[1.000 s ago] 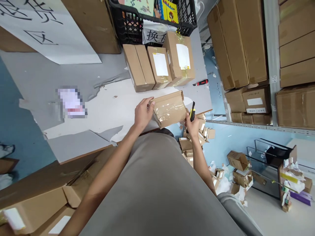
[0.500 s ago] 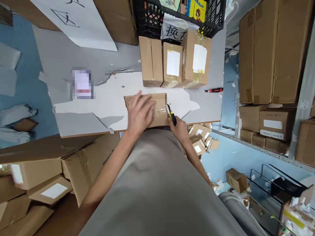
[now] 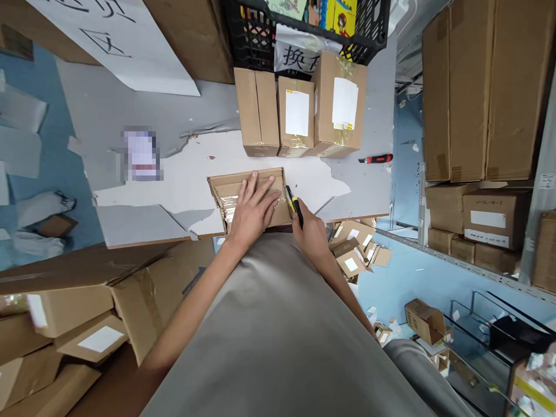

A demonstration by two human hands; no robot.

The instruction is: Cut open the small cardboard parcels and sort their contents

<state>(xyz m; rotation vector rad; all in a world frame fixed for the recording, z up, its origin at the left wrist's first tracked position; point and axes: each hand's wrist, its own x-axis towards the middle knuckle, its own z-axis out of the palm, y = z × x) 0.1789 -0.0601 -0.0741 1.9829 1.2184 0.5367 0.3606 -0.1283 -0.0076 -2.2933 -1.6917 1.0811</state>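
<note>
A small cardboard box [image 3: 223, 188] with clear tape across it lies at the near edge of the worktable [image 3: 174, 174]. My left hand [image 3: 252, 208] rests flat on its top, fingers spread. In my right hand [image 3: 309, 229] is a yellow and black box cutter [image 3: 295, 207], its tip pointing away from me beside the box's right end. Whether the blade touches the cardboard I cannot tell. Part of the box is hidden under my left hand.
Three upright cardboard boxes [image 3: 296, 116] stand behind, before a black plastic crate [image 3: 252, 37]. A red and black box cutter [image 3: 377, 158] lies at the right. Opened cartons [image 3: 152, 284] sit below left, and a shelf with large boxes [image 3: 467, 87] is at the right.
My left hand has come down from a blurred position above the box and now lies flat on it. The box appears slightly further left, as does the rest of the tabletop.
</note>
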